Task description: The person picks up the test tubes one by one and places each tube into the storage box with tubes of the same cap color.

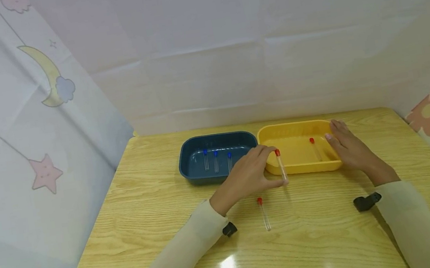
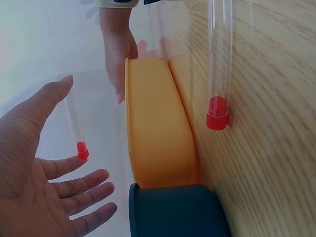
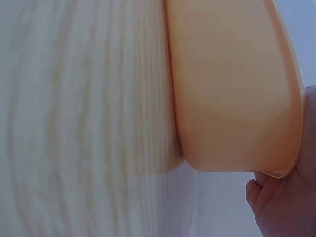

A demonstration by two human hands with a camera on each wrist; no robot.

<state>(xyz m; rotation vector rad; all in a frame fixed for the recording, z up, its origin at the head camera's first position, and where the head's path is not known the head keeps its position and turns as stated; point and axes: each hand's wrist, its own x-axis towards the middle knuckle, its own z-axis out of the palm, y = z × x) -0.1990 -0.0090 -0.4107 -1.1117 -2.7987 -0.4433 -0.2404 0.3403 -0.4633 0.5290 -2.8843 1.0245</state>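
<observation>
My left hand (image 1: 250,171) pinches a clear test tube with a red cap (image 1: 281,165) end to end, thumb at the bottom and a finger on the cap. In the left wrist view this held tube (image 2: 75,121) hangs between thumb and forefinger, the other fingers spread. It is raised at the front left of the yellow tray (image 1: 303,168). My right hand (image 1: 348,146) rests at that tray's right end, thumb at the rim; the right wrist view shows the hand (image 3: 284,207) partly behind the tray's corner. One red-capped tube (image 1: 316,149) lies inside the yellow tray.
Another red-capped test tube (image 1: 264,214) lies on the wooden table (image 1: 163,234) in front of the trays. A dark blue tray (image 1: 205,181) stands against the yellow one's left side, holding several blue-capped tubes (image 1: 216,161). A pale curtain (image 1: 228,58) hangs behind the table.
</observation>
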